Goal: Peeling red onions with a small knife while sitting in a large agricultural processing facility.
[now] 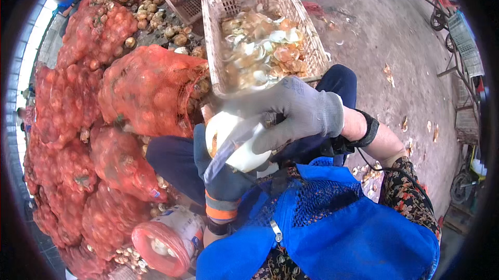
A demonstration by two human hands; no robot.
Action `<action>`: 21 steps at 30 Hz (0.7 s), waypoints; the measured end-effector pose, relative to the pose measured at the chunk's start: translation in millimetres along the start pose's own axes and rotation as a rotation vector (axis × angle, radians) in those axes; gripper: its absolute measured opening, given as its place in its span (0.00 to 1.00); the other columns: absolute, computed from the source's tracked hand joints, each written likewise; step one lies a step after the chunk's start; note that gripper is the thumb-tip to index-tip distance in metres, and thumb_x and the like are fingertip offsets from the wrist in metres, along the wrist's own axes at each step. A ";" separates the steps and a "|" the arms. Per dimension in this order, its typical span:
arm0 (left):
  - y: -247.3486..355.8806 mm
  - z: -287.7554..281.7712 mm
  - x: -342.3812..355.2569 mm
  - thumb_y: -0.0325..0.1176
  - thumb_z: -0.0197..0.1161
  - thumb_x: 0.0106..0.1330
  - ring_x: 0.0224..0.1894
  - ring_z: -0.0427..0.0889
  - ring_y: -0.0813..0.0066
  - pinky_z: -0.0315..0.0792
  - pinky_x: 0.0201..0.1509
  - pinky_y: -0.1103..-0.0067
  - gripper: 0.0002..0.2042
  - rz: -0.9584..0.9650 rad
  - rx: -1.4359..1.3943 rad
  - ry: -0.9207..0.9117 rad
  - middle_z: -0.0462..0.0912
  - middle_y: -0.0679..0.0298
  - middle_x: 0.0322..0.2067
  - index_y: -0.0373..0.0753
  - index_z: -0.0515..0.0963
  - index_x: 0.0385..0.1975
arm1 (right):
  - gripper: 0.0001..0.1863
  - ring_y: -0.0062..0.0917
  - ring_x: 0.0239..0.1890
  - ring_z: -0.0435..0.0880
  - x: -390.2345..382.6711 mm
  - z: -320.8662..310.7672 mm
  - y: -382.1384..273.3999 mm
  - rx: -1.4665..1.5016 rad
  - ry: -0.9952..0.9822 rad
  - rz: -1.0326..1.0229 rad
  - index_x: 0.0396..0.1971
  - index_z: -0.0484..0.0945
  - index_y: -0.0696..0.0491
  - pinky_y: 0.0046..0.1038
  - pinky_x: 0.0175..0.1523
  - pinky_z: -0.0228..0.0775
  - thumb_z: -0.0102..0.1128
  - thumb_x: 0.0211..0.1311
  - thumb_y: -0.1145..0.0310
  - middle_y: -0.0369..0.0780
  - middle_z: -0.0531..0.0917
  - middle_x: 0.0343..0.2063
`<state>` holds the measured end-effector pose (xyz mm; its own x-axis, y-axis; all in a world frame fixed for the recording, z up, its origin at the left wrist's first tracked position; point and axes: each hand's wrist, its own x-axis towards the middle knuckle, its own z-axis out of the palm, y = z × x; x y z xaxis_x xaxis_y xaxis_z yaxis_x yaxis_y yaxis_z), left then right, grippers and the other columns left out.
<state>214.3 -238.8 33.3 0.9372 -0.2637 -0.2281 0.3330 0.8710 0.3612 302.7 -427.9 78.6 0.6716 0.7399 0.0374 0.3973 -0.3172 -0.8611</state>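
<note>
My left hand, in a dark grey glove with an orange-striped cuff, is closed round a white peeled onion above my lap. In a light grey glove, my right hand is closed on a knife, its handle hidden by the fingers. The knife's blade lies slantwise across the front of the onion and looks smeared by motion. A brownish patch shows on the onion's left side. Just beyond my hands stands a white plastic crate with onion skins and white peelings inside.
Red mesh sacks of onions are piled along the left, with loose onions behind them. A white bucket with a pink-red rim stands at lower left. Metal carts line the right edge. Skin scraps lie on the concrete floor.
</note>
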 end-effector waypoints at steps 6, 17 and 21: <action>-1.5 19.5 -0.2 0.30 0.72 0.47 0.55 0.72 0.58 0.69 0.58 0.71 0.39 -0.114 -0.205 0.119 0.70 0.52 0.55 0.36 0.58 0.60 | 0.24 0.38 0.29 0.81 -9.3 5.8 4.0 -0.133 0.150 -0.056 0.33 0.76 0.51 0.33 0.33 0.71 0.63 0.46 0.45 0.42 0.80 0.24; -29.1 6.1 4.0 0.31 0.55 0.62 0.44 0.77 0.61 0.76 0.47 0.68 0.21 0.300 0.407 0.220 0.74 0.50 0.46 0.29 0.65 0.53 | 0.20 0.38 0.26 0.78 -31.2 -1.7 -8.2 -0.289 0.076 -0.096 0.25 0.72 0.50 0.36 0.29 0.68 0.61 0.48 0.47 0.40 0.76 0.21; -29.9 2.3 3.1 0.34 0.56 0.62 0.44 0.77 0.64 0.75 0.45 0.70 0.21 0.487 0.761 0.202 0.75 0.52 0.45 0.30 0.65 0.52 | 0.21 0.39 0.26 0.78 -28.1 12.4 -2.3 -0.348 0.164 -0.022 0.26 0.72 0.50 0.36 0.30 0.68 0.61 0.48 0.46 0.40 0.76 0.21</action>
<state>207.5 -266.6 23.8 0.9796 0.1994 -0.0227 -0.0478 0.3413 0.9387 275.1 -440.7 73.3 0.7407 0.6528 0.1591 0.5824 -0.5056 -0.6366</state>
